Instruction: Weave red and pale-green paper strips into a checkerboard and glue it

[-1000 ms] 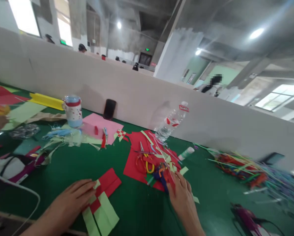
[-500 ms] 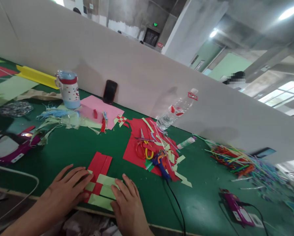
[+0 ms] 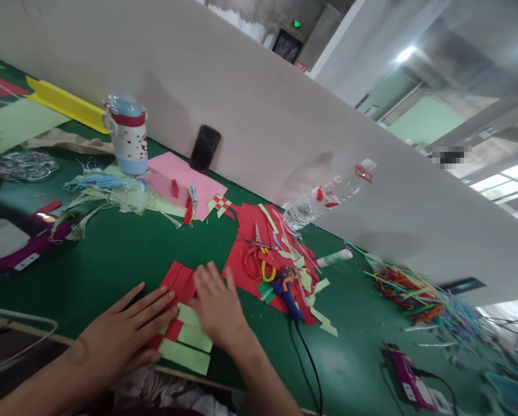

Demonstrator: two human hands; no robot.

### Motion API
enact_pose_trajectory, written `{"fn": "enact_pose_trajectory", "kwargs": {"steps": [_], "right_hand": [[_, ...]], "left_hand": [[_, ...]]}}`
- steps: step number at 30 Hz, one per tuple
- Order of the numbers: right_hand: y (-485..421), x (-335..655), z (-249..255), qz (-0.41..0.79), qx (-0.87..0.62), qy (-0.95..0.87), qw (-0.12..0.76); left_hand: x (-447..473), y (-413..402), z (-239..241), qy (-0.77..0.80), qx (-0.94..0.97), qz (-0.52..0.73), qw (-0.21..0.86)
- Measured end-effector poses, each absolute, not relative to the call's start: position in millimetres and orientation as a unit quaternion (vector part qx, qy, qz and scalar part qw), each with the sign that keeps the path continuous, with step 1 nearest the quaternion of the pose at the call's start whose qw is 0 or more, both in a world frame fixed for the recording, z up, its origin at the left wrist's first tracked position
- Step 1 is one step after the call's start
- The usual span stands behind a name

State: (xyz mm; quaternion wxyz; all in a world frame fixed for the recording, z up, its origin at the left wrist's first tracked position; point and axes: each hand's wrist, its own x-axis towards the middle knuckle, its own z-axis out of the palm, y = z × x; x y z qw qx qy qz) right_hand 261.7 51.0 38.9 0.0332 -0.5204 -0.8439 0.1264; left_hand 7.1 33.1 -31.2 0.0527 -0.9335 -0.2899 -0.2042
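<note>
Pale partition [image 3: 241, 138] backs the long green table [image 3: 124, 254], with a bare concrete room beyond it. From the head view, I see the woven paper [image 3: 185, 329], red and light green strips crossed, lying at the table's near edge between both hands. The left hand [image 3: 133, 323] lies flat over its left side, fingers loosely spread; the right hand [image 3: 219, 306] rests at its upper right, fingers extended, slightly apart. Whether either pinches a strip underneath, I cannot tell. Just beyond the right hand, a red sheet [image 3: 236, 260] crowds the space with scissors [image 3: 259, 266], paper scraps and a blue glue gun [image 3: 287, 297], whose black cord [image 3: 311, 358] trails past the right forearm. Farther back, a clear bottle [image 3: 324, 202] leans tilted near the partition, a phone [image 3: 205, 148] props against it, and a flask [image 3: 129, 138] stands upright beside pink paper [image 3: 167, 167]. Colourful stems [image 3: 410, 294] heap up well to the right.
</note>
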Motion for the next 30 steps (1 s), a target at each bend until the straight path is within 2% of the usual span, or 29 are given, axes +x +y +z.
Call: {"fn": "enact_pose_trajectory", "kwargs": {"steps": [4,8,13,25,30], "right_hand": [[66.0,282.0,50.2,0.043,-0.639,-0.764,0.081],[34.6,293.1,49.6,0.088,-0.639,-0.752,0.135],[-8.4,279.4,34.1,0.108,-0.658,-0.734,0.128],[-7.5,268.7,32.9,0.192,-0.640,-0.705,0.238],[-6.6,276.1,37.4,0.144,-0.626,-0.724,0.250]], "left_hand": [[6.7,31.1,-26.2,-0.298,-0.929,-0.213,0.051],[4.0,28.6,-22.0,-0.327,-0.912,-0.247,0.023],[-1.6,29.8,-19.0,-0.307,-0.922,-0.237,0.014],[0.4,31.0,-5.6,-0.307,-0.921,-0.239,0.021],[5.5,26.5,-10.6,-0.331,-0.912,-0.241,0.024]]}}
